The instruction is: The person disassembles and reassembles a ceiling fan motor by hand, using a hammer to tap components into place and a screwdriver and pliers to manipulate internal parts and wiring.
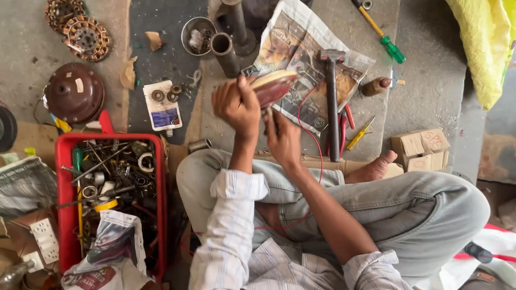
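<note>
A person seated cross-legged on the floor grips a dark red metal cover (pixel 273 86) in the closed left hand (pixel 236 104), held above a spread newspaper (pixel 301 37), while the right hand (pixel 283 140) curls just beneath it; whether it holds anything cannot be told. A hammer (pixel 332 102) and pliers (pixel 344 129) lie just beside the hands, a red crate (pixel 67 156) of tools sits left, and steel pipes (pixel 224 53) stand behind

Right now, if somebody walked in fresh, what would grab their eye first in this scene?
Probably the left hand and right hand raised mid-frame, gripping a maroon domed cover above the lap. Next, the red crate at lower left, crammed with metal tools and parts. Then the hammer lying on the crumpled newspaper straight ahead.
</note>
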